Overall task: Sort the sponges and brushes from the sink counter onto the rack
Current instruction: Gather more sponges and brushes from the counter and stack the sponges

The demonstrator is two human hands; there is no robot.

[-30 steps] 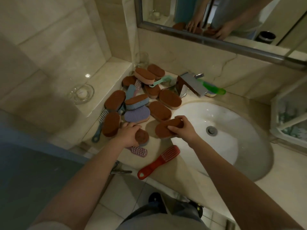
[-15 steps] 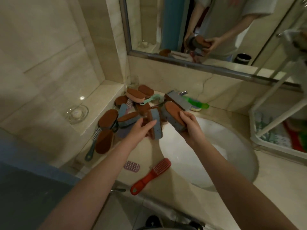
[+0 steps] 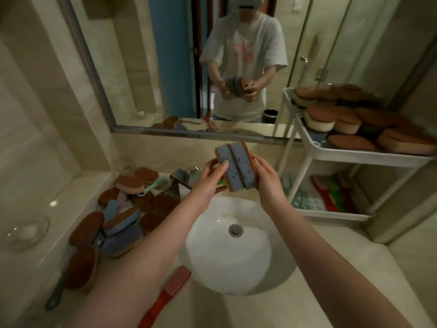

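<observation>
A second ago each hand was taking one sponge off the counter; now the two blue speckled sponges with brown scouring backs are pressed side by side and raised above the white round basin, at its 12 o'clock. That likely readies them for the white tiered rack at 2 o'clock. The left hand pinches the left sponge, fingers laid along its blue face; the right hand curls round the right edge. Both forearms reach forward, converging. The brown sponge pile waits at 9 o'clock.

No legible text; pink print on shirt unreadable.
</observation>
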